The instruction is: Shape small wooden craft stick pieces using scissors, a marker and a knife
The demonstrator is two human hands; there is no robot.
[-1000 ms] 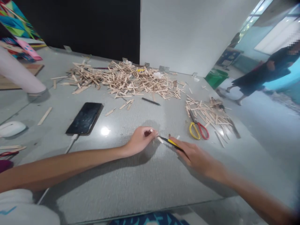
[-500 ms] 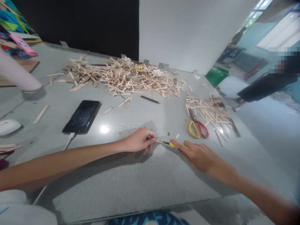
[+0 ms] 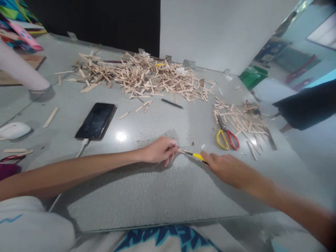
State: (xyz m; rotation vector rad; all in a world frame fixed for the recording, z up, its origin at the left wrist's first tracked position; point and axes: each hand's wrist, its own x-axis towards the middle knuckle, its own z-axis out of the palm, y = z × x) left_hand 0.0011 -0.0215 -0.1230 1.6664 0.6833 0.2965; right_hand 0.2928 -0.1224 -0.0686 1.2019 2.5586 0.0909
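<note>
My left hand (image 3: pixel 160 150) is closed in a pinch above the middle of the table, on a small piece of wooden stick (image 3: pixel 181 150) that pokes out past the fingertips. From the right, my right hand (image 3: pixel 228 168) is wrapped round a yellow-and-black craft knife (image 3: pixel 198 156). Its dark tip points left and meets the wood close to my left fingers; the exact contact is too small to make out. Scissors (image 3: pixel 222 139) with one yellow and one red handle lie beyond my right hand, beside a small heap of wooden sticks (image 3: pixel 241 119).
A large pile of wooden sticks (image 3: pixel 147 77) spreads along the back by the panel. A black pen (image 3: pixel 172 103) lies before it. Left are a phone (image 3: pixel 96 120) on a white cable and a mouse (image 3: pixel 15 130). A person in dark clothing (image 3: pixel 309 105) stands beyond the right edge.
My right hand sits slightly farther from my left, with more of the knife's yellow handle showing. The view has shifted a little, and the person in the background has moved.
</note>
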